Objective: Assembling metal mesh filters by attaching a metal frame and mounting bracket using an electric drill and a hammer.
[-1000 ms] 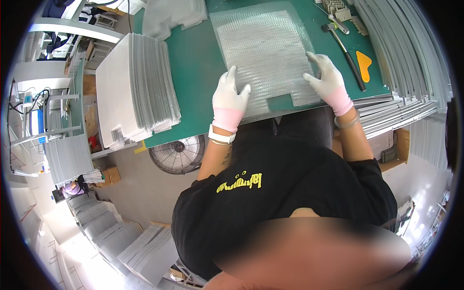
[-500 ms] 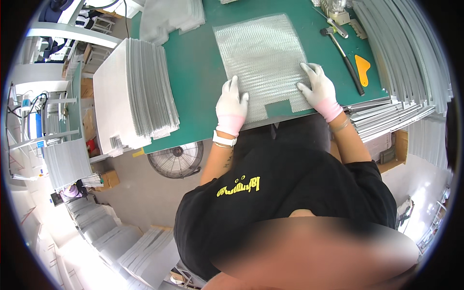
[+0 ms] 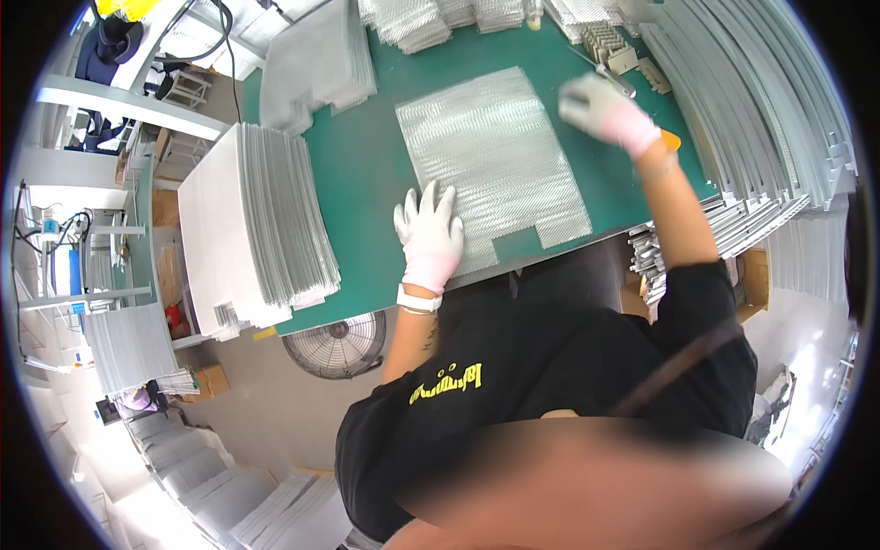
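A silvery mesh sheet [image 3: 495, 156] with a notch cut in its near edge lies flat on the green table top [image 3: 353, 183]. My left hand [image 3: 429, 234], in a white glove with a pink cuff, rests open on the sheet's near left corner, fingers spread. Beyond the sheet's right edge, my gloved right hand [image 3: 596, 103] hangs over the tools, apart from the sheet. Motion smears its fingers, so what it holds, if anything, is unclear. Under that wrist an orange scraper [image 3: 672, 140] partly shows. A screwdriver [image 3: 616, 81] lies just past the hand. The hammer is hidden.
A tall stack of white-edged sheets [image 3: 220, 220] stands at the table's left. Another sheet stack [image 3: 312, 60] lies behind it, and mesh pieces [image 3: 408, 20] line the far edge. Long metal strips [image 3: 742, 101] crowd the right side. A floor fan [image 3: 337, 344] stands below left.
My right hand has left the sheet's right edge and moved up and right to the tools. My left hand stays on the sheet, its fingers more spread. The view has shifted a little.
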